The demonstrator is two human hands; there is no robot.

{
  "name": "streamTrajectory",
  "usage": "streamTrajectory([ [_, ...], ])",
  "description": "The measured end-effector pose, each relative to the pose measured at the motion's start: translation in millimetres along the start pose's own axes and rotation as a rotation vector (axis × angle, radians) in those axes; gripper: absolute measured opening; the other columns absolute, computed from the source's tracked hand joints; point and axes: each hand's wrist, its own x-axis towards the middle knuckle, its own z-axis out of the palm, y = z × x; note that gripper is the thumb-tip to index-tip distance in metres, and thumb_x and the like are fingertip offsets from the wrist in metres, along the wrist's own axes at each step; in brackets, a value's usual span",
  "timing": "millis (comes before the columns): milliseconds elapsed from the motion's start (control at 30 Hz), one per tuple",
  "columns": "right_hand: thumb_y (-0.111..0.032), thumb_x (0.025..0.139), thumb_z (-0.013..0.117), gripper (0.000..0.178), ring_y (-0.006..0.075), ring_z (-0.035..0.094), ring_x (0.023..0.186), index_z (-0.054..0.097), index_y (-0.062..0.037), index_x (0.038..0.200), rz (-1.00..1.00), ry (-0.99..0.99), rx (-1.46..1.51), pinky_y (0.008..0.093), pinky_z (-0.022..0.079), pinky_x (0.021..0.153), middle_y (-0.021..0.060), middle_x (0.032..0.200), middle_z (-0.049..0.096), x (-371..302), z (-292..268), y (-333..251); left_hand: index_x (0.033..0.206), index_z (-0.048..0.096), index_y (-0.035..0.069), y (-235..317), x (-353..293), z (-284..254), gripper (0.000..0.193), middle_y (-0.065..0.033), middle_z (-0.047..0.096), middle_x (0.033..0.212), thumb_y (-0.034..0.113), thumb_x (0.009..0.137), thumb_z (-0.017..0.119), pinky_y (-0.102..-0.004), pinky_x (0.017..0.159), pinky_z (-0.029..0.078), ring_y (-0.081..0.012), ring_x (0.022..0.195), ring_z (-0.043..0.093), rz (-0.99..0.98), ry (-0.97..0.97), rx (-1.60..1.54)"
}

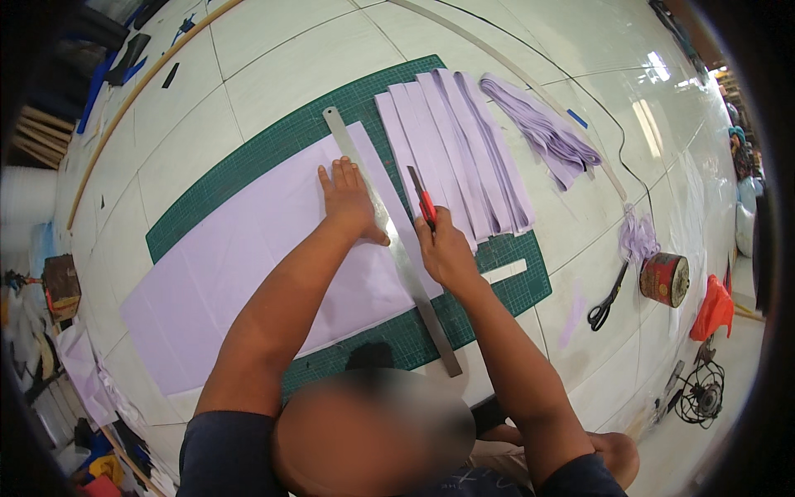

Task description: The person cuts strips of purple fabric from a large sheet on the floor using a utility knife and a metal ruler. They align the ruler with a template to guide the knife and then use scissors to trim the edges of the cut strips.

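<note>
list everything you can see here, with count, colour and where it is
large sheet of pale lilac fabric: one, lilac, flat on the mat, left of the ruler
green gridded cutting mat: one, dark green, on the white tiled floor
long steel ruler: one, silver, lying diagonally along the sheet's right edge
cut lilac fabric strips: several, lilac, side by side on the mat right of the ruler
loose pile of lilac strips: one, lilac, on the floor beyond the mat
red-handled utility knife: one, red and grey, against the ruler
black scissors: one, black, floor at right
round rusty tin: one, red-brown, beside the scissors
left hand: flat, pressing sheet and ruler
right hand: grip closed on the knife
</note>
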Motion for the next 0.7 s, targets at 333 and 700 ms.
streamTrajectory([
  [333,-0.031,0.101,0.05,0.032,0.0424,0.071,0.078,0.045,0.0006,0.105,-0.127,-0.133,-0.307,0.05,0.056,0.07,0.0255,0.082,0.069,96,45,-73,0.158,0.014,-0.002,-10,-6,-1,0.148,-0.0266,0.013,0.164,0.078,0.053,0.079,-0.0645,0.119,0.002,-0.0412,0.154,0.006,0.057,0.006,-0.007],
  [700,-0.028,0.101,0.05,0.032,0.0399,0.072,0.084,0.047,0.0036,0.105,-0.12,-0.138,-0.286,0.0455,0.058,0.074,0.0257,0.088,0.07,117,58,-86,0.159,0.01,0.001,-14,-3,9,0.148,-0.0247,0.01,0.165,0.08,0.054,0.077,-0.0649,0.118,0.004,-0.0408,0.154,0.005,0.079,0.057,-0.023],
])
